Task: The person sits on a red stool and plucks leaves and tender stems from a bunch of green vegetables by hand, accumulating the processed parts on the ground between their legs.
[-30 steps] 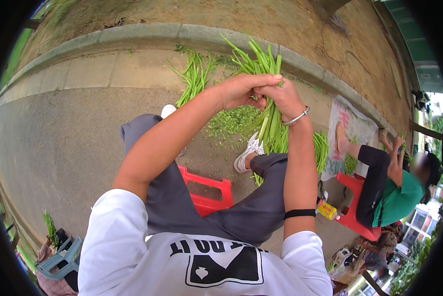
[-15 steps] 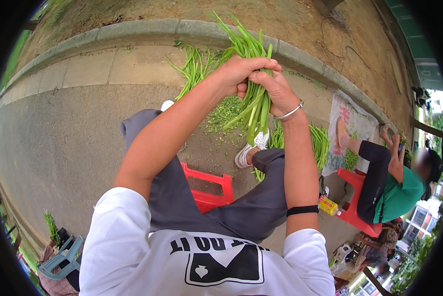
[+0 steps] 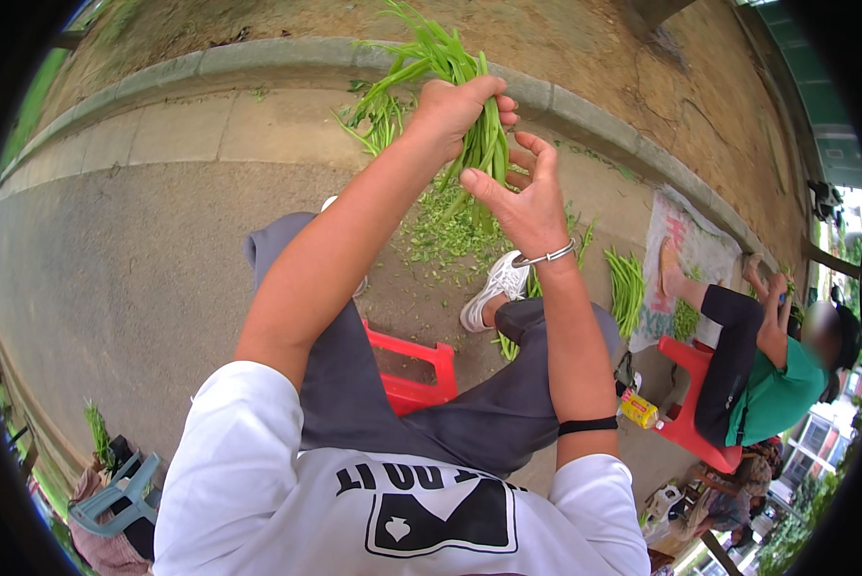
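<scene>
The person is sitting on a red stool (image 3: 416, 370) beside a paved road, and the left hand (image 3: 455, 108) is gripping a bundle of green stalks (image 3: 469, 106) in a closed fist, holding it up in front of the body with the leafy tops fanning out above the knuckles. The right hand (image 3: 522, 197) is hovering just below and beside the bundle with fingers spread wide and holding nothing; a metal bracelet (image 3: 544, 257) is circling its wrist. Small green trimmings (image 3: 440, 230) are lying scattered on the ground under the hands, and more loose stalks (image 3: 626, 288) are resting near a printed sack (image 3: 685, 259) spread on the pavement, which carries another small heap of greens. Another person in a green shirt (image 3: 781, 389) is sitting on a second red stool at the right.

Half a second ago both hands were clasped around the bundle; now the right one has let go and opened, and the bundle is sitting higher.
</scene>
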Demonstrator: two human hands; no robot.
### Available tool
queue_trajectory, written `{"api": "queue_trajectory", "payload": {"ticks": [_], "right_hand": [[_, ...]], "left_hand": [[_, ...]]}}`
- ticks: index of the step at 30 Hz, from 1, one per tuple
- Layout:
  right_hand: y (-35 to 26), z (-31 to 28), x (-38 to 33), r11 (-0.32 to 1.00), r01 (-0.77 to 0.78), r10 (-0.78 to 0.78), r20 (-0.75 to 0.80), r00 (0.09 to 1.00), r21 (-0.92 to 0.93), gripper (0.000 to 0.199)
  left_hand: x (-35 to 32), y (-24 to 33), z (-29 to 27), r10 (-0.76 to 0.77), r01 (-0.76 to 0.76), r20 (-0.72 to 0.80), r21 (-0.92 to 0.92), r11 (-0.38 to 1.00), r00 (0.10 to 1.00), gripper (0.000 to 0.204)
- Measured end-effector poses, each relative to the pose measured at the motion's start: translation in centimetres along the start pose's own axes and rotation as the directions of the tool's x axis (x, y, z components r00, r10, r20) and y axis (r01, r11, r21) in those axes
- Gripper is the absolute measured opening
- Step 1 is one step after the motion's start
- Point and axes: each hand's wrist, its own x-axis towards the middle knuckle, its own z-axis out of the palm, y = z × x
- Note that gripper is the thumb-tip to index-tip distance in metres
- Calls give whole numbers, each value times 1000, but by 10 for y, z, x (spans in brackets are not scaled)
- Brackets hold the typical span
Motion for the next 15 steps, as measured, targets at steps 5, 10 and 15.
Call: {"api": "queue_trajectory", "payload": {"ticks": [5,10,15], "right_hand": [[6,-3,9,996,10,-9,7,1000,-89,49],[4,-28,17,939,-248,219,141,966,240,23],[-1,-42,19,841,-331,255,225,940,428,24]], "left_hand": [[0,-5,4,32,-26,-60,101,995,998,19],[0,0,3,-28,27,21,62,998,999,18],[-6,6,0,-98,87,148,79,993,984,22]]}}
